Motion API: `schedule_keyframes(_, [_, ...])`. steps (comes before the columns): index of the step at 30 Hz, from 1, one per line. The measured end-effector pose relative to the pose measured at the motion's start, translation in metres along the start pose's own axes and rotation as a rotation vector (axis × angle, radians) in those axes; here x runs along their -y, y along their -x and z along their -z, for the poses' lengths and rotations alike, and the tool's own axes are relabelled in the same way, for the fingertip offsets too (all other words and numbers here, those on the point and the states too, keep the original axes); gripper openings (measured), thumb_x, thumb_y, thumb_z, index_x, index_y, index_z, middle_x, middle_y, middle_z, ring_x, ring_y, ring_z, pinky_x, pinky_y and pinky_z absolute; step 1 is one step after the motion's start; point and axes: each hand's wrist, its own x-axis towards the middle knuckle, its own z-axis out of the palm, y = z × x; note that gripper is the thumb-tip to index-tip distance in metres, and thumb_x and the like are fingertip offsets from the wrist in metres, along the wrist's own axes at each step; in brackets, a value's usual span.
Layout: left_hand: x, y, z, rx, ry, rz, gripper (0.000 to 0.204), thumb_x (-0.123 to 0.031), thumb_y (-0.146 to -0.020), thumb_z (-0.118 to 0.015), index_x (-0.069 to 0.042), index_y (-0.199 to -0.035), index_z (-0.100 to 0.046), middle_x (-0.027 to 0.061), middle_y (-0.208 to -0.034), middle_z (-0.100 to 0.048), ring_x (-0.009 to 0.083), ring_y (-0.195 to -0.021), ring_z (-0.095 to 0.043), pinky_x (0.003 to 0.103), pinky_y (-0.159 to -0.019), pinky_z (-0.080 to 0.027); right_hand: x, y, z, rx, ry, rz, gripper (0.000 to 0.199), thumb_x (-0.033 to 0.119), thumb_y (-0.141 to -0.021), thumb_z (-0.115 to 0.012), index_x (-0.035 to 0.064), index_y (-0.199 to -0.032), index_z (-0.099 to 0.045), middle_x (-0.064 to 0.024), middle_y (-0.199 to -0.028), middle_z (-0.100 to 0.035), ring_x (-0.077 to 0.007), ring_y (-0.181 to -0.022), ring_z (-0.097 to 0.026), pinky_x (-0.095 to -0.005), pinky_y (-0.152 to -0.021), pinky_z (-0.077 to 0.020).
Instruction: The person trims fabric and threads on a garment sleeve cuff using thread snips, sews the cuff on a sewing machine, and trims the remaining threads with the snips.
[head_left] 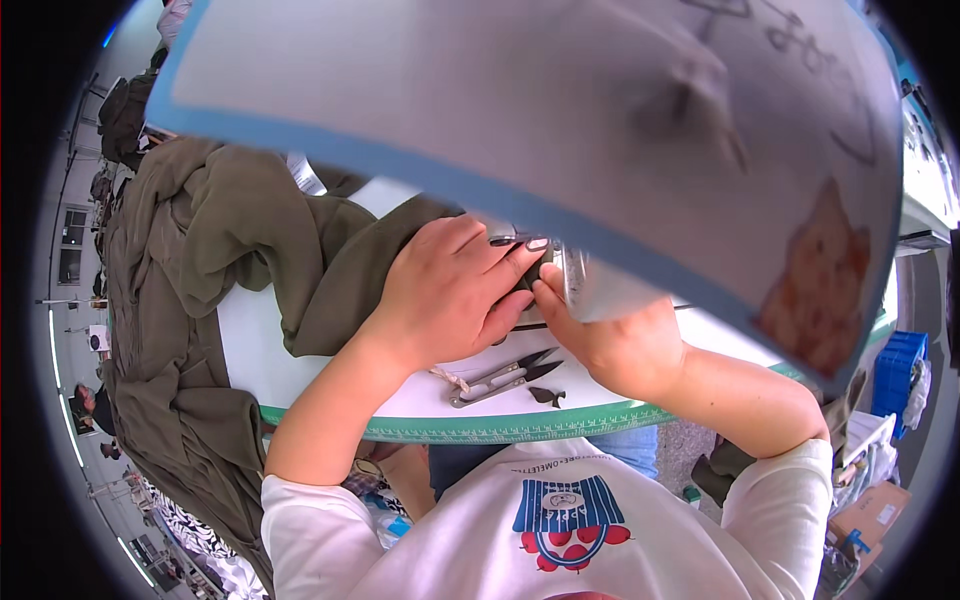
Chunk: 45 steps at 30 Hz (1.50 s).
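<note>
Dark olive fabric [340, 270] runs in thick folds from the left across the white tabletop to my fingers. My left hand [445, 290] presses down on it, fingertips and thumb closed on its right end. From the right, my right hand [620, 345] meets them, its thumb and fingers pinching the same end of cloth. Just beyond the fingertips are metal parts [557, 258] of what looks like a sewing machine, mostly hidden by a white sheet with a blue border [480, 110]. Thread snips [500, 380] lie nearer me, beside a small dark scrap [547, 397].
A green measuring tape strip [480, 428] follows the table's front edge. More olive cloth [170, 420] hangs over the left side. At the right on the floor are a blue crate [898, 380] and a cardboard box [870, 525]. Another person [95, 405] is far left.
</note>
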Motion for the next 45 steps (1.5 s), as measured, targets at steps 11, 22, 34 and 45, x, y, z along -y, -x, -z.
schedule_keyframes(11, [0.004,-0.001,-0.008,-0.048,-0.021,-0.047,0.034,-0.026,-0.075,-0.070,-0.008,-0.104,-0.066,0.0014,-0.092,-0.060,0.0227,-0.085,-0.055,0.038,-0.081,-0.049,-0.001,-0.003,-0.007,0.026,0.013,-0.114,0.022,0.013,-0.070,-0.063,0.0060,-0.091,-0.069,0.0008,-0.077,-0.059,-0.0202,-0.081,-0.056,-0.0342,-0.069,-0.0442])
schedule_keyframes(22, [-0.006,-0.009,-0.016,-0.132,0.018,0.014,0.031,-0.022,-0.068,-0.074,-0.013,-0.096,-0.065,-0.0026,-0.093,-0.060,0.0203,-0.082,-0.056,0.036,-0.076,-0.046,-0.011,-0.003,0.001,-0.142,-0.162,-0.103,0.011,0.014,-0.070,-0.071,0.0107,-0.079,-0.066,-0.0008,-0.070,-0.056,-0.0199,-0.065,-0.058,-0.0354,-0.059,-0.0449])
schedule_keyframes(34, [-0.017,-0.001,0.004,0.025,0.050,0.093,0.040,-0.019,-0.064,-0.072,-0.008,-0.102,-0.065,0.0061,-0.111,-0.058,0.0287,-0.103,-0.052,0.042,-0.090,-0.042,-0.003,0.004,-0.001,-0.026,-0.145,-0.109,0.011,0.014,-0.068,-0.065,0.0107,-0.078,-0.068,0.0025,-0.074,-0.058,-0.0180,-0.079,-0.057,-0.0349,-0.073,-0.0427])
schedule_keyframes(45, [-0.012,0.001,-0.003,-0.020,-0.006,0.054,0.043,-0.022,-0.065,-0.073,-0.008,-0.104,-0.062,0.0061,-0.105,-0.057,0.0295,-0.102,-0.051,0.042,-0.091,-0.043,-0.001,0.002,0.001,-0.006,-0.033,-0.116,0.011,0.018,-0.065,-0.062,0.0130,-0.074,-0.065,0.0026,-0.083,-0.059,-0.0205,-0.091,-0.054,-0.0375,-0.081,-0.0400])
